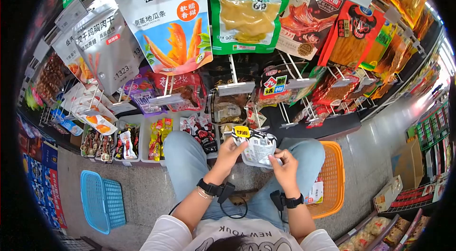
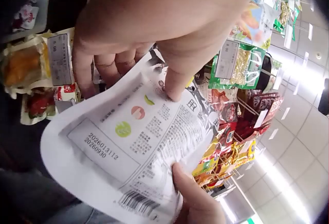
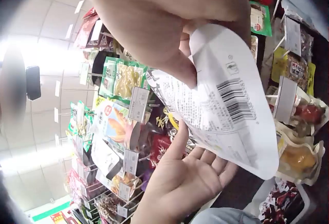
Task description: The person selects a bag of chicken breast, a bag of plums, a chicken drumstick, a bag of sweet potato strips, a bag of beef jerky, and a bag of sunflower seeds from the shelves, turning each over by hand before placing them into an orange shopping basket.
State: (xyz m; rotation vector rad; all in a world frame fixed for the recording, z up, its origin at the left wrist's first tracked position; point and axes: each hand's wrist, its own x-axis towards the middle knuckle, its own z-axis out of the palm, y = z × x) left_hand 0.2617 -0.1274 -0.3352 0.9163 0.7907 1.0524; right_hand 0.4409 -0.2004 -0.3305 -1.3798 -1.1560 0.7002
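Between my two hands is a white snack pouch [image 1: 259, 150] with a black-patterned top and a yellow label, held over my lap. My left hand [image 1: 230, 157] pinches its left side near the top, thumb in front and fingers behind. At the lower right edge my right hand [image 1: 285, 169] pinches it between thumb and fingers. The printed back of the pouch [image 2: 128, 142] faces me, showing a date box, small text and a barcode. In the right wrist view the same pouch [image 3: 226, 100] shows its barcode close to my right thumb.
Hanging snack bags, among them a green one [image 1: 251, 9] and a sweet potato one [image 1: 164, 23], fill the rack ahead. Below are bins of small packets [image 1: 160, 139]. A blue basket [image 1: 102, 201] stands at left, an orange basket [image 1: 338, 180] at right holding a packet [image 1: 315, 191].
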